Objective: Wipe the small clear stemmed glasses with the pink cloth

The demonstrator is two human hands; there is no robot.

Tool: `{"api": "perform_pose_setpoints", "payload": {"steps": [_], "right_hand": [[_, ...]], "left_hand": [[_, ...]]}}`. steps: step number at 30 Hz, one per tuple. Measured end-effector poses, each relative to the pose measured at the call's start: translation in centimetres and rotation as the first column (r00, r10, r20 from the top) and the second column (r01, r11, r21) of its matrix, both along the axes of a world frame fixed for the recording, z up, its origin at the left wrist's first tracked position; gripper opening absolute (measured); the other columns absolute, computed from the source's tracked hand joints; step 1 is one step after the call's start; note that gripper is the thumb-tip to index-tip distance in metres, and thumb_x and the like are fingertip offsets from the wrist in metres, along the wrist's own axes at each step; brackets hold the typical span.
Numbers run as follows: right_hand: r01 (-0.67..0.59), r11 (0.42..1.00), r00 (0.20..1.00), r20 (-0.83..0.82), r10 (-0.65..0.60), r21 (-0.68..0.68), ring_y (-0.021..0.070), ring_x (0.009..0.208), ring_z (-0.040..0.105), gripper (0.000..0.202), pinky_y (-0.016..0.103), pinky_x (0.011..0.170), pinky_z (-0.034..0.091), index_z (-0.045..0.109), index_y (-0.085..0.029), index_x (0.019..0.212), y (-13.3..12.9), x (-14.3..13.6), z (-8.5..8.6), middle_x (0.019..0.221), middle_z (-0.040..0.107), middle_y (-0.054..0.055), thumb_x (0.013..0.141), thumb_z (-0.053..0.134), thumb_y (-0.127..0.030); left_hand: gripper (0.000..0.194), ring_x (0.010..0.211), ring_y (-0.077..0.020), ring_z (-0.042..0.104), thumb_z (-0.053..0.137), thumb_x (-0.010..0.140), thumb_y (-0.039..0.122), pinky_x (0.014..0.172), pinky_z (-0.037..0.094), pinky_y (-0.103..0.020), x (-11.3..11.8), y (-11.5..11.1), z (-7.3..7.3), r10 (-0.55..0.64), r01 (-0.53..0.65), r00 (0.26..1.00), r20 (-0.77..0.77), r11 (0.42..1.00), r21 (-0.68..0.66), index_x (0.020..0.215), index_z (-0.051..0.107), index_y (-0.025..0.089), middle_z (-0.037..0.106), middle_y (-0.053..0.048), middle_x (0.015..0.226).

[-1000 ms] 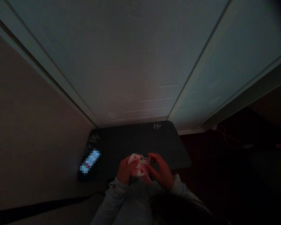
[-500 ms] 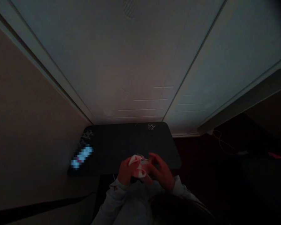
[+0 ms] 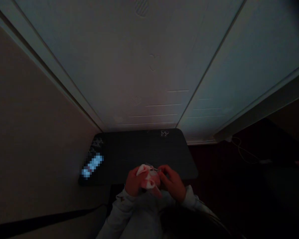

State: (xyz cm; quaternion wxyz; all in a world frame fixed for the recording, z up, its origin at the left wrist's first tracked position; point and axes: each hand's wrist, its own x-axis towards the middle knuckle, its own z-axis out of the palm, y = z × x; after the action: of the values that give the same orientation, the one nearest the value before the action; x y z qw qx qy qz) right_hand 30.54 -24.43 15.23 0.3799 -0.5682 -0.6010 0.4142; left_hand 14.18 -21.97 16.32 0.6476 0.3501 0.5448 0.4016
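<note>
A pink and white soft item [image 3: 150, 183], like a small plush or cloth, is held over the near edge of the dark table. My left hand [image 3: 134, 182] is wrapped round its left side. At its upper right, my right hand [image 3: 173, 182] pinches the end of a small thin metallic piece [image 3: 153, 168] that lies against the pink item. The dim light hides what exactly that piece is and how it is joined.
On the dark table [image 3: 137, 149] lie a small clear or metal item [image 3: 164, 133] at the back right, clear packets [image 3: 97, 142] at the back left and a blurred bright object [image 3: 92, 166] at the left edge. A white panelled wall [image 3: 144, 73] stands behind.
My right hand's fingers have closed together onto the small metallic piece. The view has shifted slightly, so the table appears further right. My left hand keeps its hold.
</note>
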Motion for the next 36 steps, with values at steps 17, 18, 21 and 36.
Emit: {"api": "perform_pose_setpoints", "payload": {"steps": [17,18,21,36], "right_hand": [[-0.014,1.000,1.000,0.006,0.014,0.019,0.0144,0.069,0.056,0.016,0.026,0.066,0.045,0.053,-0.018,0.090,0.7,-5.5,-0.2,0.073,0.059,0.001,0.083,0.043,-0.029],[0.001,1.000,1.000,-0.005,0.000,0.017,0.0142,0.069,0.056,0.017,0.025,0.066,0.045,0.053,-0.018,0.092,0.7,-5.6,-0.2,0.072,0.059,0.001,0.083,0.043,-0.029],[0.051,0.996,0.998,-0.037,-0.048,0.069,0.0146,0.074,0.057,0.030,0.026,0.070,0.046,0.046,-0.018,0.109,0.7,-5.9,-0.5,0.080,0.059,0.002,0.080,0.049,-0.028],[0.045,0.999,0.999,-0.007,-0.045,0.026,0.0143,0.068,0.056,0.019,0.026,0.064,0.045,0.047,-0.018,0.099,0.5,-3.2,0.2,0.072,0.057,0.001,0.084,0.041,-0.029]], "left_hand": [[0.021,0.056,-0.0124,0.054,0.067,0.058,0.025,0.053,0.040,-0.021,-5.4,1.6,0.3,-0.073,0.073,0.997,0.040,0.997,-0.005,0.073,0.068,0.011,0.065,-0.002,0.062],[0.020,0.056,-0.0124,0.054,0.067,0.058,0.025,0.053,0.040,-0.021,-5.4,1.7,0.2,-0.072,0.072,0.997,0.039,0.997,-0.003,0.073,0.068,0.011,0.065,-0.002,0.062],[0.021,0.059,-0.0135,0.055,0.067,0.057,0.024,0.055,0.042,-0.022,-5.3,1.9,0.0,-0.055,0.056,0.997,0.057,0.998,-0.011,0.073,0.067,0.011,0.066,-0.003,0.066],[0.020,0.060,-0.0141,0.057,0.066,0.058,0.023,0.055,0.042,-0.022,-2.5,2.0,0.4,-0.088,0.087,0.994,0.060,0.996,0.018,0.074,0.068,0.012,0.067,-0.003,0.068]]}}
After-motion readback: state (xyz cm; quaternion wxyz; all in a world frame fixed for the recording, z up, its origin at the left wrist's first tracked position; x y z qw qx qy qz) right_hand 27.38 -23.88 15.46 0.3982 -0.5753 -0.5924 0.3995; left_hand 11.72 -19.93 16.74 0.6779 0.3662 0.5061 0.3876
